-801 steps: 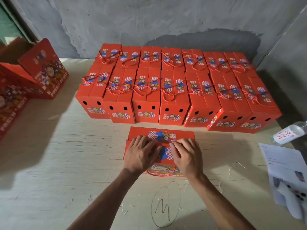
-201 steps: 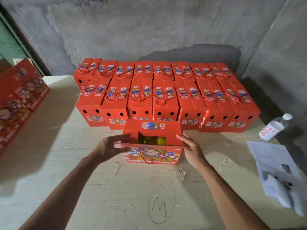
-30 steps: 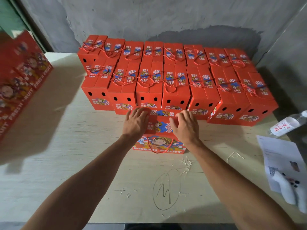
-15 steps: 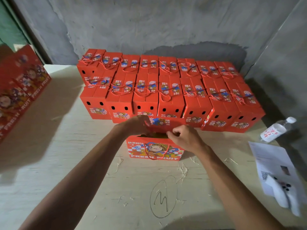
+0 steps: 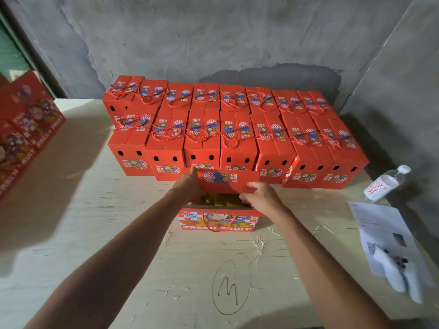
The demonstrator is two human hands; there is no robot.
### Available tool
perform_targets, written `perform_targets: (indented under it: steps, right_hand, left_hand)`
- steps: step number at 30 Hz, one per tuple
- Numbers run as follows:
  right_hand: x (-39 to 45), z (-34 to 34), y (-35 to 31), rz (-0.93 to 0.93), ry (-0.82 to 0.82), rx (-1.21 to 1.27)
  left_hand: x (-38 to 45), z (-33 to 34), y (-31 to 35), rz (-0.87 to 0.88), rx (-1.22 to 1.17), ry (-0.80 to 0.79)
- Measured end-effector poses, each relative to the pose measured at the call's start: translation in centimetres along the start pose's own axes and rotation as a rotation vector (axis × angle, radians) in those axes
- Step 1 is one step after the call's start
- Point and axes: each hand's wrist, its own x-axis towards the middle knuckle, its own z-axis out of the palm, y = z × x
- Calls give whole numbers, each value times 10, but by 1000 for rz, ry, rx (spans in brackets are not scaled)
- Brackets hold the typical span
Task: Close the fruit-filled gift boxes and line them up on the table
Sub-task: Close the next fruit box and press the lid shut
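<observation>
Nearest the table edge (image 5: 71,269) I see a hand-drawn oval with a squiggle (image 5: 231,284) on the pale wood, plus loose straw bits around it. Off to my right, a printed sheet (image 5: 382,233) with a white object (image 5: 399,279) lying on it; can't tell what that object is.

Past the oval sits the open gift box (image 5: 217,220), front panel reading FRESH FRUIT, red cord handle hanging on its front. Yellow fruit (image 5: 221,200) shows through the top opening. Far flap (image 5: 229,182) is raised over the opening, not shut.

Left hand (image 5: 190,186) grips the flap's left end, fingers curled round the edge. Right hand (image 5: 261,195) pinches the flap's lower right edge, fingers curled on it.

Just behind, touching or nearly touching the flap, two rows of closed red boxes (image 5: 228,136) stand side by side, cords lying across their lids, running back to the grey wall (image 5: 213,39). Water bottle (image 5: 384,184) lies tilted, right of the front row. At far left, more red boxes (image 5: 26,129), blurred, apart from the rows.
</observation>
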Motion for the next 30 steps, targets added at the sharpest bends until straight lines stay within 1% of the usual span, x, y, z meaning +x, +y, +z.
perform_targets:
  steps: [3,5,7,9,12,14,15,18,19,21,22,25,27,29,30]
  right_hand:
    - [2,3,2,-30,-15,-44]
    - [0,4,5,-59,-2,-153]
    - [-2,6,9,-100,53,-274]
    - [-6,10,13,-159,129,-322]
    - [-10,16,20,-257,238,-335]
    - [-12,17,23,-304,282,-332]
    - [-12,18,25,-315,276,-329]
    - [-16,18,30,-329,229,-303]
    - [-18,18,31,-335,236,-295]
    - [-20,17,30,-331,281,-248]
    - [-21,15,28,-314,300,-208]
    - [-20,6,22,-248,354,-99]
    - [-16,-4,20,-187,360,22]
    - [-14,-13,18,-139,310,135]
    - [-13,-16,17,-130,273,152]
  left_hand:
    - [6,8,5,9,282,95]
    - [11,15,7,26,352,164]
    - [12,17,5,82,358,229]
    - [9,14,-3,161,302,280]
    - [4,13,-13,208,189,316]
    - [2,14,-16,231,215,327]
    - [2,15,-16,247,236,340]
    - [1,12,-14,286,327,369]
    - [1,10,-12,287,319,362]
    - [0,4,-8,260,214,324]
    - [0,2,-5,247,200,311]
    - [2,-7,0,247,311,322]
    - [6,-21,4,253,331,323]
    - [13,-39,8,230,233,322]
    - [17,-48,8,211,162,314]
